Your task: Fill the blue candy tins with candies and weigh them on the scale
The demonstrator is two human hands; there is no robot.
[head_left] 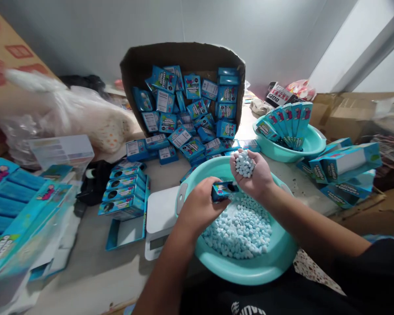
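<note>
My left hand [200, 203] grips a small blue candy box [222, 191] whose dark round opening faces my other hand. Cupped palm up, my right hand [254, 175] carries a heap of pale blue candies [244, 164]. Both hands are over a turquoise basin [246, 276], close to each other. Loose pale blue candies [243, 229] cover the basin's bottom. Left of the basin is a white kitchen scale [160, 209]. Beside the scale, several blue boxes with round openings [123, 194] stand in a row in an open blue tray [128, 232].
A tipped cardboard carton [184, 52] spills blue candy boxes [192, 146] onto the table. A second turquoise basin [292, 151] at right holds flat blue cartons [292, 120]. Open blue display boxes [344, 166] lie at far right. Plastic-wrapped blue packaging [22, 214] and a plastic bag [95, 116] occupy the left.
</note>
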